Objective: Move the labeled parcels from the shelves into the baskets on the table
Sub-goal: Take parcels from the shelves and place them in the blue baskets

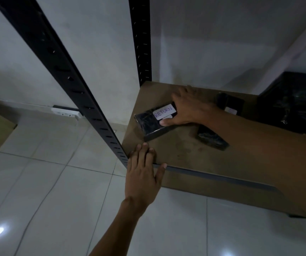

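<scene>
A small black wrapped parcel (pixel 149 124) with a white label reading RETURN lies on the brown shelf board (pixel 183 154) near its left corner. My right hand (pixel 189 108) grips the parcel's right end, thumb on its near side and fingers over the far side. My left hand (pixel 144 169) rests flat with straight fingers on the shelf's front left corner. A second black parcel (pixel 212 138) lies partly under my right forearm. A third black parcel (pixel 229 104) with a small white label sits behind my wrist.
Black slotted uprights (pixel 71 80) rise at the shelf's left corners. A large black wrapped bundle (pixel 296 104) fills the shelf's back right. White tiled floor (pixel 56 191) spreads below, with a white power strip (pixel 65 112) by the wall. No basket is in view.
</scene>
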